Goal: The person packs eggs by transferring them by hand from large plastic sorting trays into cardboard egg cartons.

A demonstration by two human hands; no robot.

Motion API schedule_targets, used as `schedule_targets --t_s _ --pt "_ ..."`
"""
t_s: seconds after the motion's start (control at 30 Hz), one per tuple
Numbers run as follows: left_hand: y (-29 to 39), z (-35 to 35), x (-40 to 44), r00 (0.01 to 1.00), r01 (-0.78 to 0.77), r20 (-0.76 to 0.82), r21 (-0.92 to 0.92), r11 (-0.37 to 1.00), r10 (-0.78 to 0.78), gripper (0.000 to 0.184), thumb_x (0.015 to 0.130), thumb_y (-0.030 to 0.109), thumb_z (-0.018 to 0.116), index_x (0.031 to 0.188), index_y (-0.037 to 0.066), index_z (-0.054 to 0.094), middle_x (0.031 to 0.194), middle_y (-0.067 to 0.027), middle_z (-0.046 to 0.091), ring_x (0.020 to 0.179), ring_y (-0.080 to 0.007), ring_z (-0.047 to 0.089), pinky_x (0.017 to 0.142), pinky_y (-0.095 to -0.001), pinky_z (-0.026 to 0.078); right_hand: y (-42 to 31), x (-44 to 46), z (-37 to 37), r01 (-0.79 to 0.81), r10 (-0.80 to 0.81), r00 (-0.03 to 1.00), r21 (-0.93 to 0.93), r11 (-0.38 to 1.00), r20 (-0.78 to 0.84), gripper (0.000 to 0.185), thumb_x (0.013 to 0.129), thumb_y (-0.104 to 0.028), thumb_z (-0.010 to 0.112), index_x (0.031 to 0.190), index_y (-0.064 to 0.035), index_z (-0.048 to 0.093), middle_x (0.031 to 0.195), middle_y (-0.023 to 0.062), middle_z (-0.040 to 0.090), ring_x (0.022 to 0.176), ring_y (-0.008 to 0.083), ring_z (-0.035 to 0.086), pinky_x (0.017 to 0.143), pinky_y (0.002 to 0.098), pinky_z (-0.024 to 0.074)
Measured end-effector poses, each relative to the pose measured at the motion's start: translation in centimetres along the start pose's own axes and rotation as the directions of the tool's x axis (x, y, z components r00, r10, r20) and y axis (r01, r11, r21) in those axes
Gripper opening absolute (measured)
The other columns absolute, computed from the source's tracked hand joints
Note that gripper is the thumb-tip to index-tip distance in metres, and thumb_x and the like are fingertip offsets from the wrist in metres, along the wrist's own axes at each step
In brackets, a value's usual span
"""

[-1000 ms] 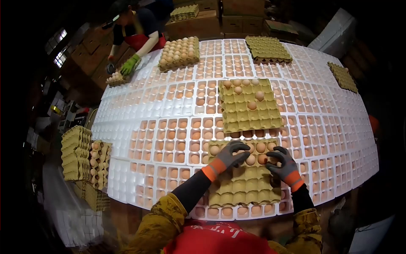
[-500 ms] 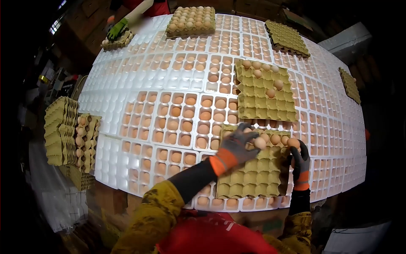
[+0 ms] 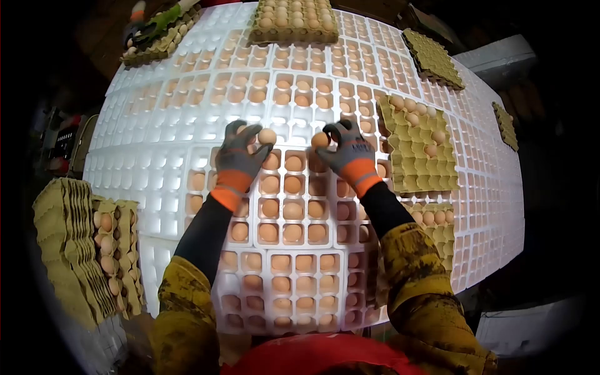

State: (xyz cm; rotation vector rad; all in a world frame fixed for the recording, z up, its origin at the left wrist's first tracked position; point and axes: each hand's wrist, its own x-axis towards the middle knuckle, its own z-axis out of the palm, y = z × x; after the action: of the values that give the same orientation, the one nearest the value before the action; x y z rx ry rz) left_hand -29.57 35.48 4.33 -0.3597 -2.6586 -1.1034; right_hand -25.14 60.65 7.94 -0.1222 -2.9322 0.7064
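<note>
Above the white trays (image 3: 139, 165), near the middle of the view, both gloved hands are positioned palm down and apart from each other. The left hand (image 3: 239, 156) is closed at the fingertips on a pale egg (image 3: 267, 136); another egg (image 3: 242, 129) shows behind its fingers, but the grip on that one cannot be confirmed. The right hand (image 3: 351, 150) is closed on a browner egg (image 3: 320, 140), pinched between thumb and fingers at the side nearer the left hand.

Handling properties (judged): each egg should be light, rigid and brittle. The shell is probably smooth, so a loose pinch may let it roll; a hard squeeze or a knock against a neighbouring egg may crack it. Recommended hold: finger pads spread around the widest girth, with even, light pressure and no load concentrated at one point.

Immediately below and in front of the hands, the white trays are divided into compartments. Those nearer the body carry one egg per compartment; several beyond the fingertips are unfilled. To the right lies a partly loaded pulp tray (image 3: 425, 172), with eggs grouped toward its far end. Farther out, at far left, a co-worker's green glove (image 3: 164, 20) rests over another egg carrier (image 3: 134, 60).
</note>
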Motion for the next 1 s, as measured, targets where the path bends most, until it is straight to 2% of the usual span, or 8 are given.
schedule_targets --t_s 0.17,0.27,0.37,0.5,0.63,0.7,0.73,1.0 --pt "0.7 4.1 3.8 0.978 -0.107 0.210 0.414 0.904 0.019 0.041 0.086 0.035 0.069 0.123 0.017 0.066 0.129 -0.0124 0.054 0.105 -0.0321 0.064 0.086 -0.0417 0.054 -1.9 3.4 5.2 -0.066 0.084 0.995 -0.244 0.968 0.062 0.053 0.077 -0.037 0.077 0.125 -0.0191 0.062 0.139 0.0136 0.050 0.108 0.0363 0.065 0.088 0.0452 0.0537" --pt "0.3 3.6 4.5 0.920 -0.133 0.384 0.483 0.866 -0.073 0.045 0.089 0.035 0.066 0.130 0.016 0.062 0.130 -0.0159 0.055 0.105 -0.0333 0.065 0.086 -0.0432 0.054 -0.3 2.7 6.5 -0.086 0.102 0.992 0.184 0.979 -0.078 0.043 0.084 -0.026 0.072 0.124 -0.0161 0.064 0.132 0.0154 0.056 0.107 0.0347 0.065 0.091 0.0425 0.0533" --pt "-2.1 3.5 4.0 0.956 -0.207 0.277 0.409 0.889 0.095 0.045 0.092 0.032 0.060 0.134 0.017 0.057 0.133 -0.0172 0.055 0.105 -0.0333 0.065 0.082 -0.0444 0.056 2.3 2.5 6.8 -0.369 0.403 0.903 0.754 0.543 0.152 0.034 0.090 -0.018 0.066 0.123 -0.0074 0.066 0.099 0.0088 0.068 0.079 0.0186 0.066 0.070 0.0327 0.0561" --pt "-4.6 2.3 5.0 0.998 0.054 0.037 -0.219 0.974 -0.047 0.055 0.091 0.026 0.068 0.143 0.014 0.052 0.135 -0.0174 0.057 0.114 -0.0311 0.063 0.094 -0.0417 0.051 4.0 2.9 4.8 -0.134 0.491 0.871 0.967 0.216 0.011 0.030 0.097 -0.013 0.060 0.125 -0.0022 0.065 0.103 0.0057 0.069 0.079 0.0141 0.064 0.069 0.0273 0.0550" --pt "-10.0 3.2 5.2 0.964 -0.191 -0.204 -0.088 0.978 0.170 0.048 0.091 0.013 0.067 0.138 0.013 0.057 0.131 -0.0112 0.062 0.123 -0.0287 0.057 0.106 -0.0422 0.042 9.4 3.0 6.0 0.112 0.013 0.934 0.327 0.938 -0.358 0.038 0.095 -0.011 0.057 0.132 -0.0048 0.059 0.127 0.0175 0.064 0.114 0.0350 0.061 0.099 0.0412 0.0490" --pt "-12.2 4.7 3.9 0.921 -0.368 0.045 0.428 0.825 0.388 0.046 0.091 0.015 0.066 0.136 0.013 0.058 0.137 -0.0094 0.060 0.126 -0.0285 0.056 0.110 -0.0450 0.037 11.3 0.1 6.9 0.210 -0.208 0.930 -0.027 0.977 -0.302 0.043 0.092 -0.010 0.058 0.135 -0.0093 0.058 0.133 0.0198 0.060 0.121 0.0401 0.056 0.106 0.0439 0.0440" --pt "-14.1 5.3 4.1 0.931 -0.322 -0.014 0.446 0.835 0.366 0.046 0.091 0.017 0.065 0.136 0.013 0.058 0.139 -0.0100 0.059 0.127 -0.0275 0.055 0.111 -0.0459 0.035 9.8 -1.4 5.2 0.167 -0.095 0.945 0.213 0.963 -0.314 0.043 0.093 -0.012 0.059 0.135 -0.0105 0.058 0.134 0.0188 0.059 0.123 0.0390 0.055 0.106 0.0438 0.0433" --pt "6.9 4.1 -5.6 0.964 -0.195 0.109 -0.327 0.924 0.242 0.041 0.095 0.009 0.065 0.135 0.004 0.059 0.132 -0.0111 0.062 0.123 -0.0217 0.058 0.104 -0.0351 0.045 17.1 -22.2 -14.6 -0.209 0.276 0.912 0.233 0.950 -0.302 0.042 0.088 -0.010 0.063 0.130 -0.0123 0.064 0.125 0.0134 0.066 0.112 0.0317 0.062 0.096 0.0399 0.0502"
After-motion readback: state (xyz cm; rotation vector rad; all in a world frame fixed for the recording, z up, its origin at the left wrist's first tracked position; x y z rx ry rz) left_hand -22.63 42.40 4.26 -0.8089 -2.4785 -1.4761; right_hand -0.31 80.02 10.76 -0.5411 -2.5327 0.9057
